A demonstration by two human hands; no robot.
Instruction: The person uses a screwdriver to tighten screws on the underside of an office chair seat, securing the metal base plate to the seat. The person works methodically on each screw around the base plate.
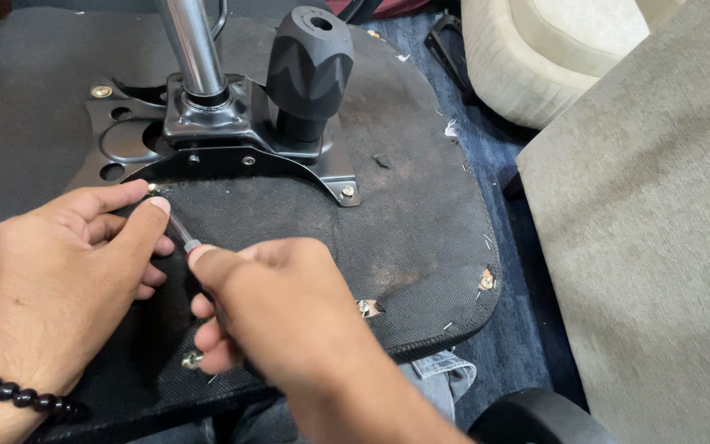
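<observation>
The right hand (277, 308) is closed around a screwdriver (182, 236), whose shaft slants up to a screw (154, 189) at the lower left edge of the black metal plate (207, 140) on the upturned chair seat (404, 222). The left hand (67, 279) pinches the shaft near the tip with thumb and forefinger. A black knob (310, 70) and a chrome column (192, 45) rise from the plate.
</observation>
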